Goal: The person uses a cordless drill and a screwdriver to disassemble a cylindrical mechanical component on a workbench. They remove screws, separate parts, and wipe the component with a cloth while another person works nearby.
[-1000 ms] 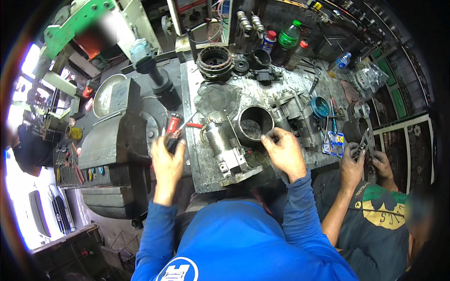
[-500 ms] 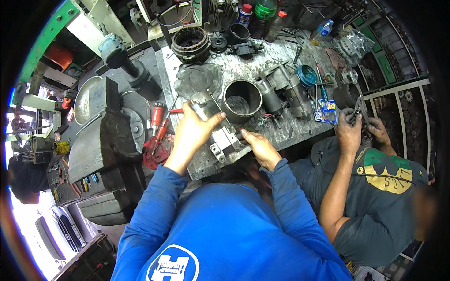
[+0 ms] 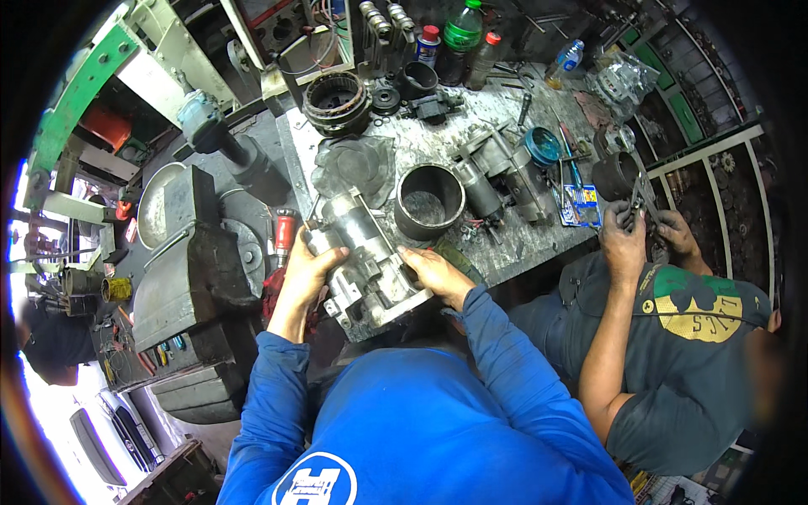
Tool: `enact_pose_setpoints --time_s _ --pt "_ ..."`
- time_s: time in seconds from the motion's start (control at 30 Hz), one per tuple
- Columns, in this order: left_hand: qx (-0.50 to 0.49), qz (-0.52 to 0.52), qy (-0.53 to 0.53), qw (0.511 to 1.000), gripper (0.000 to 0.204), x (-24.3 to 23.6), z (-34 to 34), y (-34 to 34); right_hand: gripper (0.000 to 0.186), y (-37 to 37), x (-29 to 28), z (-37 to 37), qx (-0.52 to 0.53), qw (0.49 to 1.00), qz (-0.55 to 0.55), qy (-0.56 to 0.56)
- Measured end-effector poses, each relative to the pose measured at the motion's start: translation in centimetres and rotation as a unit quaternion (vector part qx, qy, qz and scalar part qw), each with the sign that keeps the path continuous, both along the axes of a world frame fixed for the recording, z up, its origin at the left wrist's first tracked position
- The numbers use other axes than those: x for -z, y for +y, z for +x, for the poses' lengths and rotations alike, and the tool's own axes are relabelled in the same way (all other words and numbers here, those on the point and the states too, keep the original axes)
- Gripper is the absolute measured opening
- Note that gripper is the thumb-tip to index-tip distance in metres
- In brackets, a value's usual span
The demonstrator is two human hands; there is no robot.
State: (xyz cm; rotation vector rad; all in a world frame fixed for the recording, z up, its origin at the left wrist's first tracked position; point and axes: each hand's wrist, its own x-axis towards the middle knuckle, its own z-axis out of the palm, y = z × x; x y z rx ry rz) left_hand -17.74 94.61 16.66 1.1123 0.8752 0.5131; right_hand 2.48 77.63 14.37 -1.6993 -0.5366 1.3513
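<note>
A silver-grey starter motor (image 3: 367, 252) lies between my two hands at the front edge of the workbench. My left hand (image 3: 308, 268) grips its left side, thumb over the smaller cylinder. My right hand (image 3: 435, 274) holds the other side near the cast housing, its fingers partly hidden. Just right of the motor stands a dark, open metal cylinder (image 3: 429, 202). Behind the motor lies a flat, crumpled grey sheet (image 3: 354, 165). A second starter motor (image 3: 497, 172) rests farther right.
A bench vise (image 3: 181, 269) stands left, beside a red-handled tool (image 3: 285, 231). Bottles (image 3: 462, 38), a ring-shaped stator (image 3: 337, 99) and a blue tub (image 3: 543, 146) sit along the bench (image 3: 290, 139). At right, a co-worker's hands (image 3: 627, 236) hold a metal part.
The starter motor has turned and shows more of its body. My left hand has moved from its top down to its left side; my right hand has shifted left onto it.
</note>
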Motion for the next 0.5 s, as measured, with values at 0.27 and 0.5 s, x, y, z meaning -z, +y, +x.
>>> enact_pose_setpoints --time_s 0.27,0.5 --pt "-0.050 0.047 0.082 0.994 0.091 -1.5 1.4 -1.6 0.082 2.9 -0.5 -0.6 -0.085 0.994 0.013 0.071" --pt "-0.025 0.114 0.030 0.993 0.096 -8.7 -1.6 -2.8 0.077 2.1 -6.8 -3.2 -0.098 0.978 0.170 -0.065"
